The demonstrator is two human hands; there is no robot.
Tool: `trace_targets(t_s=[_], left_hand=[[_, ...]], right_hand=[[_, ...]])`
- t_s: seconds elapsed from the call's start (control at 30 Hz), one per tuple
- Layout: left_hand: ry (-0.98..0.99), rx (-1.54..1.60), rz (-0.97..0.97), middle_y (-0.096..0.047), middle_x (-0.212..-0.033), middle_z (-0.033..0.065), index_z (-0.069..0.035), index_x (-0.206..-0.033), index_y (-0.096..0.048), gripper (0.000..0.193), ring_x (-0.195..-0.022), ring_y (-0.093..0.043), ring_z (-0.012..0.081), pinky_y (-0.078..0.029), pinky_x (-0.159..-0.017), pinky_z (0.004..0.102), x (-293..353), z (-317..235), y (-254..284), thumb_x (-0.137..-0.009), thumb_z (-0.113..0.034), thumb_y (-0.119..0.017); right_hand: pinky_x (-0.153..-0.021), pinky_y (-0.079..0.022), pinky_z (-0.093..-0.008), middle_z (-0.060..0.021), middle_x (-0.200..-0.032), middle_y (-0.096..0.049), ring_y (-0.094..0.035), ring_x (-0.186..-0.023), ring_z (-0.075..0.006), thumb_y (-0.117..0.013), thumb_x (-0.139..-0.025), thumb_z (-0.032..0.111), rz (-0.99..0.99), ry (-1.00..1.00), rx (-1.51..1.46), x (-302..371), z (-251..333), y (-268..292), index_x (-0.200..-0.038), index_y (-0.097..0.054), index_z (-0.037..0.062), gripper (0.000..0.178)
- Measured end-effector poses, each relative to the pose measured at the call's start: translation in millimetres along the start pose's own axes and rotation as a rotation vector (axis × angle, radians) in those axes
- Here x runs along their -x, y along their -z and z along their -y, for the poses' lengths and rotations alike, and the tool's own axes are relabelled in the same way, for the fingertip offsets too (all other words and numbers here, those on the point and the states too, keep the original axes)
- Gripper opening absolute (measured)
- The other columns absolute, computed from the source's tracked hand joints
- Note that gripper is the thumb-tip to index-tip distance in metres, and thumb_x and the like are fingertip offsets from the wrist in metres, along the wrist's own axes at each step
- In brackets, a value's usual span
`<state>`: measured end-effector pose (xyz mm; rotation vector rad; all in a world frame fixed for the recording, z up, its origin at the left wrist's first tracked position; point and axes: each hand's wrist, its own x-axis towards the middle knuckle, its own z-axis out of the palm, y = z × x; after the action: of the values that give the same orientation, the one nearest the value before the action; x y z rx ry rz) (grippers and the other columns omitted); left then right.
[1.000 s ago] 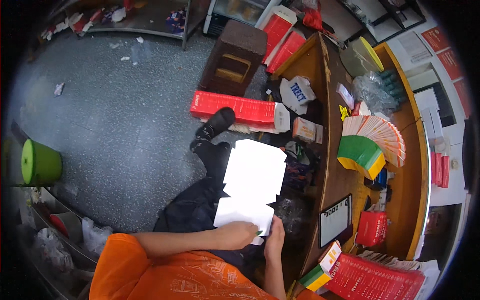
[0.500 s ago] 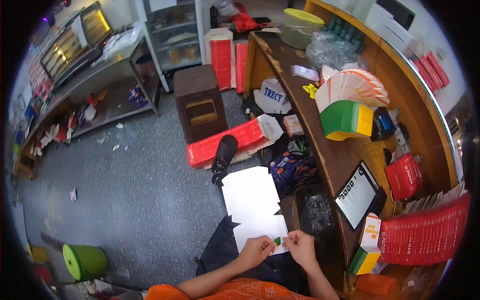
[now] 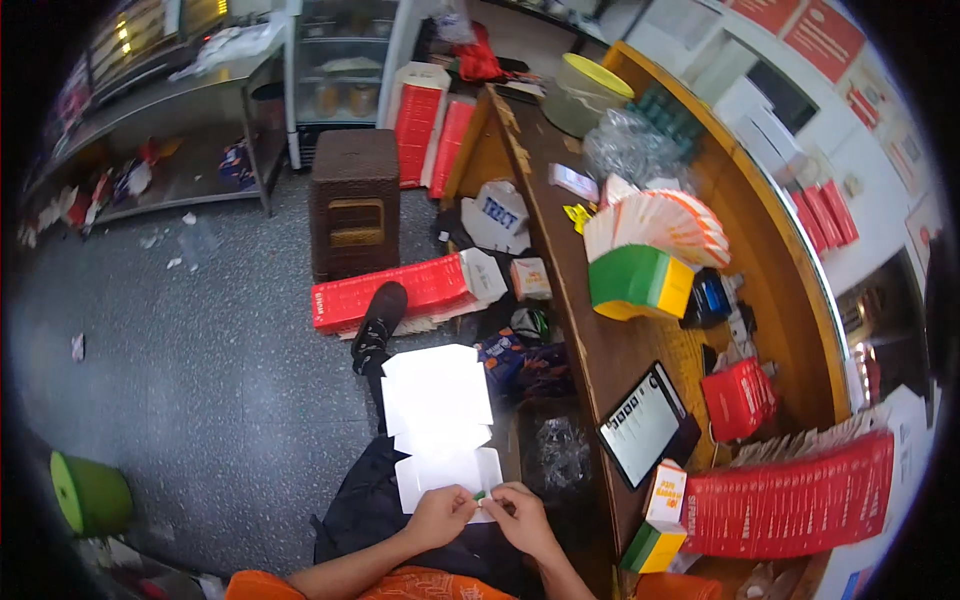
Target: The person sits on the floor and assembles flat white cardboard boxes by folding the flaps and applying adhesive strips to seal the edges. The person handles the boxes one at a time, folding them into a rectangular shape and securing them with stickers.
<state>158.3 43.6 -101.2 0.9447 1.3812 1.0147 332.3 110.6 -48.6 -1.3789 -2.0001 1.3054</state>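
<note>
A cut cardboard box blank (image 3: 437, 398), white on the side facing up, lies over my lap with its far panel stretched out flat. Its near panel has side flaps that stand partly raised. My left hand (image 3: 443, 515) pinches the near edge of the blank, fingers closed. Close beside it, my right hand (image 3: 520, 516) pinches the near right corner. A small green patch (image 3: 479, 495) shows between the two hands; it looks like the printed outer face of a folded tab. The fingertips partly hide the fold.
On the right, the wooden counter (image 3: 545, 215) holds a tablet (image 3: 643, 425), a fanned stack of cartons (image 3: 655, 235) and a row of red flat boxes (image 3: 790, 497). A red box stack (image 3: 400, 295) lies by my shoe (image 3: 380, 318). Beyond stands a brown stool (image 3: 355, 190); a green bin (image 3: 90, 493) is left.
My view has turned right, so the scene sits further left. The near panel's side flaps now look more raised. Both hands stay pinched close together at the near edge.
</note>
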Motion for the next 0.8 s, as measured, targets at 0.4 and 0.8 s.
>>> trace_targets(t_s=[0.4,0.8], left_hand=[[-0.033,-0.032,-0.007,-0.072,-0.082,0.0089,0.001,-0.099,-0.070,0.015,-0.075,-0.068,0.0144,-0.054,-0.070,0.0316,5.5,-5.2,8.9,-0.097,-0.014,-0.070],[-0.003,0.178,-0.067,-0.076,-0.092,0.0191,0.005,-0.108,-0.073,0.019,-0.084,-0.075,0.0179,-0.058,-0.076,0.0314,11.8,11.0,5.4,-0.092,-0.006,-0.072]], right_hand=[[-0.069,-0.056,-0.0282,-0.0098,-0.096,-0.066,-0.068,-0.076,-0.0166,-0.081,-0.087,0.011,-0.009,-0.005,0.046,-4.5,-6.9,-11.6,-0.094,-0.075,-0.0027,0.017],[-0.075,-0.056,-0.0306,-0.0117,-0.101,-0.072,-0.070,-0.086,-0.0193,-0.077,-0.089,0.008,0.125,-0.070,-0.044,0.6,-0.3,-11.1,-0.096,-0.076,-0.0024,0.012]])
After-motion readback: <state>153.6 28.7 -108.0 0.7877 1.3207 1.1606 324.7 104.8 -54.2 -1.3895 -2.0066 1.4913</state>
